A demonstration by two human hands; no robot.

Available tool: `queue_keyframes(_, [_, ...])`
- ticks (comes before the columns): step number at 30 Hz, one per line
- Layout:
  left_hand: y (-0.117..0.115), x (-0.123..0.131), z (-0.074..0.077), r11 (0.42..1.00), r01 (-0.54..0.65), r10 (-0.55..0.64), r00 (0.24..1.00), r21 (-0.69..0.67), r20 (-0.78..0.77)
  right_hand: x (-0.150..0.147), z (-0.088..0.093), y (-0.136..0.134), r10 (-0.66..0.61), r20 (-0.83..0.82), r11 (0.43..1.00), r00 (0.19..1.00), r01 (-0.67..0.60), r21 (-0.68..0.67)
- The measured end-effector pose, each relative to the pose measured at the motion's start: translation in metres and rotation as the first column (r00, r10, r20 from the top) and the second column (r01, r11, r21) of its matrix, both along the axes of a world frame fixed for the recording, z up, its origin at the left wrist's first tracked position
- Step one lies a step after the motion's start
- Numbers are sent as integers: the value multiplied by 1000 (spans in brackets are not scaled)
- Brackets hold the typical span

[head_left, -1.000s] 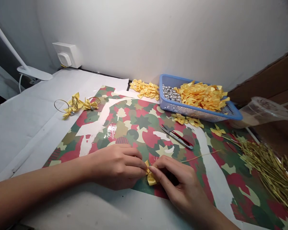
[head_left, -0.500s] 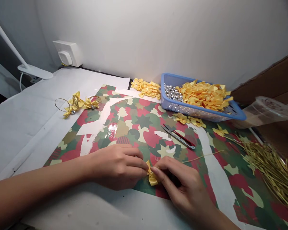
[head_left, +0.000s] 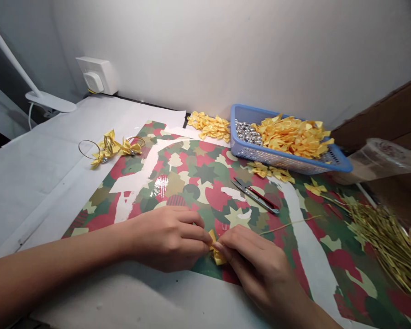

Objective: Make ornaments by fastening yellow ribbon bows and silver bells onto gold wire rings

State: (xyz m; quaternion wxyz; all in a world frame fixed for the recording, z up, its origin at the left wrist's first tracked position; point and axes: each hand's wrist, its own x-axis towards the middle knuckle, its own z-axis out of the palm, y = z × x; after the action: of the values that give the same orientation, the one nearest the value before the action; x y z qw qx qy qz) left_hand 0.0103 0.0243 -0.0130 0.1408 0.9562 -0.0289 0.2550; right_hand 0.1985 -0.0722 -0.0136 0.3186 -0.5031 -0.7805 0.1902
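Observation:
My left hand (head_left: 167, 237) and my right hand (head_left: 256, 265) meet at the near edge of a sheet of red, green and cream patterned paper (head_left: 198, 178). Both pinch one small yellow ribbon bow (head_left: 216, 254) between fingertips, fingers closed around it. Most of the bow is hidden by my fingers. A thin gold wire tie (head_left: 287, 224) lies on the paper, running from beside my right hand off to the right; whether it is attached to the bow is hidden.
A blue basket (head_left: 281, 160) holds yellow bows and silver beads. Loose bows (head_left: 208, 125) lie beside it. Thread snips (head_left: 255, 195) lie mid-sheet. A bundle of gold wire ties (head_left: 387, 242) is at right, finished bows with rings (head_left: 109, 148) at left, a plastic cup (head_left: 373, 160) far right.
My right hand's fingers have closed further over the bow, hiding more of it. Both hands stay in the same spot; the view has shifted slightly.

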Motion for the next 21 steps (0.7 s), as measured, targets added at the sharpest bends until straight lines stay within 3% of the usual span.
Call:
queue_keyframes(6, [1, 3, 0, 996, -68, 68, 998, 60, -11, -1, -3, 2, -80, -79, 992, 994, 72, -100])
queue_keyframes(9, [2, 3, 0, 995, -40, 43, 999, 91, -27, -1, -2, 3, -113, -97, 981, 989, 95, -168])
queue_keyframes(21, [-3, 6, 0, 982, -80, 93, 993, 169, -66, -4, 0, 5, -147, -164, 964, 975, 104, -247])
